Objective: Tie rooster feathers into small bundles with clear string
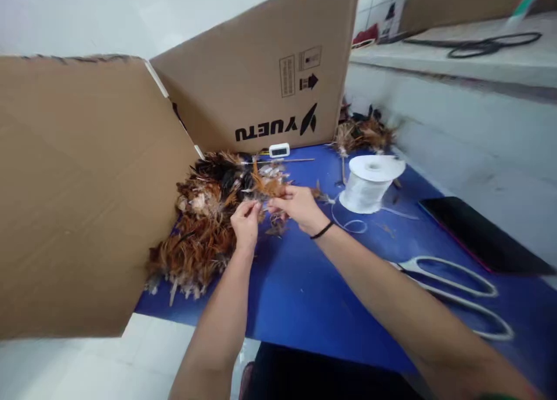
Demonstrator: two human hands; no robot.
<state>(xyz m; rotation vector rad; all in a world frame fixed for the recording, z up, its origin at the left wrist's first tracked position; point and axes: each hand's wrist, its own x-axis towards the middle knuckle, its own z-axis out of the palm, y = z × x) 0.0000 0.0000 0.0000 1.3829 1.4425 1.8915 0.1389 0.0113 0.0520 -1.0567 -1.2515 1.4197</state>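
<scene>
In the head view, my right hand (302, 207), with a black band at its wrist, is closed around a small bunch of orange-brown feathers (266, 183). Close beside it, the fingertips of my left hand (246, 219) are pinched together near the feather ends. What sits between those left fingertips is too small to make out. Under and left of both hands spreads a large pile of brown, black and pale feathers (200, 234). Right of my right hand stands a spool of white ribbon (368, 185), a loose length of it curling on the blue tabletop (300, 295).
A tall cardboard sheet (248, 80) and another cardboard panel (78, 202) wall off the back and left. White-handled scissors (452, 292) lie by my right forearm, near a black phone (483, 234). More feathers (365, 132) and a small white display device (279, 150) are farther back.
</scene>
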